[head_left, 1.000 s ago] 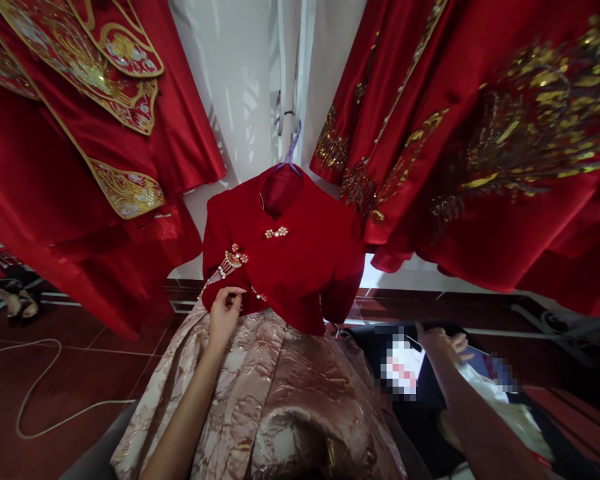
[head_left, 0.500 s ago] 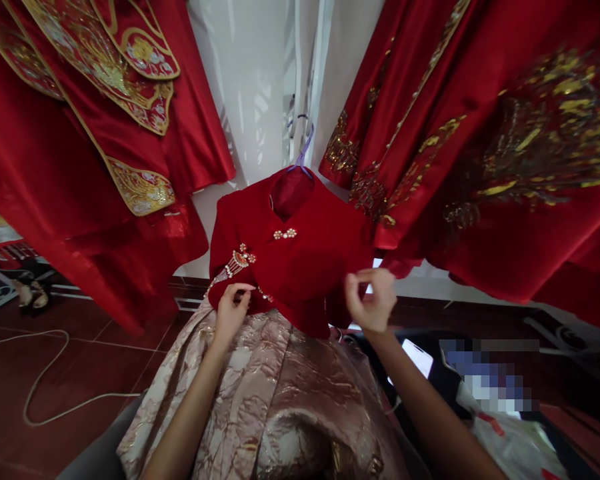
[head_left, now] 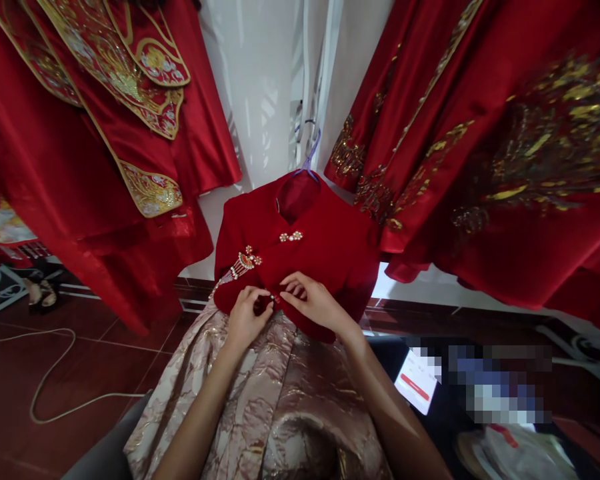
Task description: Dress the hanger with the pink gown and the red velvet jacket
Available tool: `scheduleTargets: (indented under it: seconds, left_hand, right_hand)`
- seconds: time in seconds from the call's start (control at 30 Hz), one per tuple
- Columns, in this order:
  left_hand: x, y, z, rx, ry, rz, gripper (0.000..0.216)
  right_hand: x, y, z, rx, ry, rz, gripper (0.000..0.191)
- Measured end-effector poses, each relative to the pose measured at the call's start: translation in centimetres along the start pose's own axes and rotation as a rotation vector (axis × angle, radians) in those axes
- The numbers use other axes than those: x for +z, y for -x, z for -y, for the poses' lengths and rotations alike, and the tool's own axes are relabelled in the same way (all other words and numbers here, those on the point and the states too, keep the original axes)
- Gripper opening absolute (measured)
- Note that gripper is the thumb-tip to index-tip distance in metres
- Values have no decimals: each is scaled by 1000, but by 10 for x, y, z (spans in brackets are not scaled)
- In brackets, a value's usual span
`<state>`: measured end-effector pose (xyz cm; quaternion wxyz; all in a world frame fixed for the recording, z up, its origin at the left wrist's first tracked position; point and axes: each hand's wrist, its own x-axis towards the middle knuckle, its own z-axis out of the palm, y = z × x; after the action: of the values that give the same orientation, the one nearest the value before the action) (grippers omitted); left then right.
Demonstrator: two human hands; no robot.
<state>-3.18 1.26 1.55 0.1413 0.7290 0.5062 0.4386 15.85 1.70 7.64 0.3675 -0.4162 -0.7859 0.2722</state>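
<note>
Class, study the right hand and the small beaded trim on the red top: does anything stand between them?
Nothing visible stands between the right hand and the beaded trim on the red top; the left hand is at the trim's opposite side.

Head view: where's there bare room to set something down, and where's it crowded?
Bare tiled floor lies between the white cord and brocade skirt, and left of the cord's bend. Crowded: lower right, with phone and plastic bag; the red jacket under left hand and right hand.
</note>
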Motion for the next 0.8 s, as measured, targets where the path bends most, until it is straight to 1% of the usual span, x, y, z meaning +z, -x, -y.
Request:
scheduleTargets:
  seconds: [0.13,0.23,0.3,0.37,0.43,0.5,0.63,0.8]
  left_hand:
    - [0,-4,-1,40,-36,35,21]
    - [-2,-7,-1,48,-53,62,20]
    - [-4,-8,0,52,-53,80,20]
    - [-6,-10,0,62,-48,99,21]
    - [-8,-11,0,73,-54,120,23]
    - [-8,-13,-1,85,-70,143,24]
    - [-8,-14,-6,80,-79,150,23]
    - [-6,-12,-9,43,-49,101,23]
  right_hand:
    - [10,-4,-17,70,-2,-8,32]
    - [23,-6,-27,94,16,-64,39]
    - [30,-8,-33,120,20,-85,35]
    - [34,-10,-37,164,8,-107,25]
    - [35,-12,-41,205,-30,-125,16]
    - [34,-14,-44,220,-76,-130,13]
    - [30,-14,-48,225,-149,-97,15]
    - [26,-13,-45,198,-247,5,21]
